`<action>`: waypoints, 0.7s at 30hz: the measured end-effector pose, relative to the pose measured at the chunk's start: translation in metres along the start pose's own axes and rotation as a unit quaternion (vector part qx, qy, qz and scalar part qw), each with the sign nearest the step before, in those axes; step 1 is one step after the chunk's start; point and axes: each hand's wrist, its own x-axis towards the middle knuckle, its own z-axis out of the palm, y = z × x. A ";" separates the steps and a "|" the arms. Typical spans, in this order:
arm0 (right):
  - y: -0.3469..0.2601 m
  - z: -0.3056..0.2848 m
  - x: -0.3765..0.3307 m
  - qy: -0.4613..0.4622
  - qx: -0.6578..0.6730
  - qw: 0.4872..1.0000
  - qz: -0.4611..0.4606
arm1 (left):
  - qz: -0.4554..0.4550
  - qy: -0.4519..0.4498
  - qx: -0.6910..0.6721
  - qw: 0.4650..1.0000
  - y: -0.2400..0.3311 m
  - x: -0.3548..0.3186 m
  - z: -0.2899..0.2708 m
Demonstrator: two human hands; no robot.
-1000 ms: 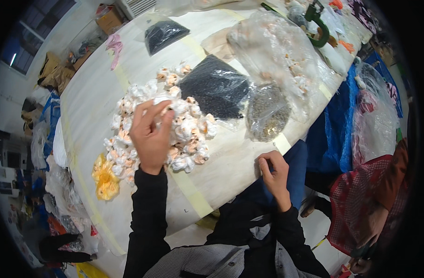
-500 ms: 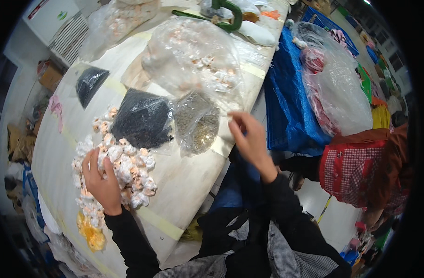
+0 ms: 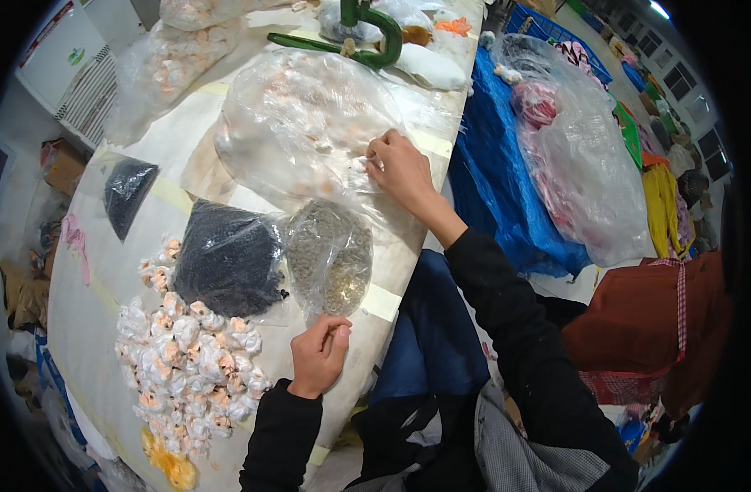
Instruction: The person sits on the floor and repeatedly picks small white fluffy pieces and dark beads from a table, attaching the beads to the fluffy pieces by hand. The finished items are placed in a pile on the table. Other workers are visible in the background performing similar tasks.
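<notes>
My right hand [image 3: 401, 170] reaches to the near right side of a big clear plastic bag [image 3: 297, 115] of small white and peach pieces. Its fingers are curled together at the bag, and what they pinch is hidden. Just below a clear bag of small grey-gold beads [image 3: 330, 254], my left hand [image 3: 319, 357] has its fingertips drawn together; whatever is between them is too small to make out. Left of the bead bag lies a clear bag of black beads [image 3: 228, 258]. A loose pile of white and peach fabric-like pieces [image 3: 191, 361] spreads on the table.
A smaller bag of black beads [image 3: 129, 195] lies farther left on the pale table [image 3: 84, 328]. At the back stands a green metal clamp [image 3: 383, 41]. A yellow bundle [image 3: 170, 459] sits near the front. Right of the table are blue sheeting [image 3: 490, 180] and another person [image 3: 638, 320].
My left hand has left the loose pile and moved right to below the bead bag, its fingers closing. My right hand has gone forward to the big bag. The view has shifted slightly.
</notes>
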 end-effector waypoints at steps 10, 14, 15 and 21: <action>-0.054 -0.045 -0.095 0.165 0.192 0.966 -0.053 | 0.022 0.050 -0.081 0.995 -0.008 -0.003 0.006; -0.091 -0.054 -0.161 0.078 0.248 0.966 0.009 | 0.048 0.057 -0.091 0.993 0.016 -0.003 0.002; -0.099 -0.053 -0.177 0.070 0.262 0.962 -0.005 | 0.075 0.072 -0.082 0.991 0.010 -0.004 0.006; -0.121 -0.049 -0.229 0.009 0.311 0.951 -0.004 | 0.097 0.042 0.009 0.994 0.015 -0.008 0.007</action>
